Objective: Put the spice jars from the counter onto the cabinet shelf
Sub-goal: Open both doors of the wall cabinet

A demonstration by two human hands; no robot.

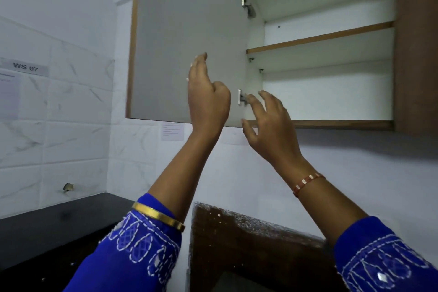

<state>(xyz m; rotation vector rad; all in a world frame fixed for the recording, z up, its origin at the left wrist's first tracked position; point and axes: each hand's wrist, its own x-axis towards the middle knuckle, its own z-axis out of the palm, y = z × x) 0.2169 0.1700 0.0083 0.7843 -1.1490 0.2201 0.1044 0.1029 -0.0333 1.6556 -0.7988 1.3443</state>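
Two hands are up at the wall cabinet (407, 54), and neither grips anything. Your left hand (207, 99) is raised edge-on before the open door (189, 31), fingers straight, thumb folded; whether it touches the panel I cannot tell. Your right hand (270, 125) hangs spread and loose at the cabinet's bottom edge, near the lower hinge (242, 100). Both shelves (320, 38) show bare. No spice jars appear, nor on the dark tabletop (47, 225) below. A wall label (25, 67) reads "WS 07"; the smaller paper notices (173, 131) are too blurred to read.
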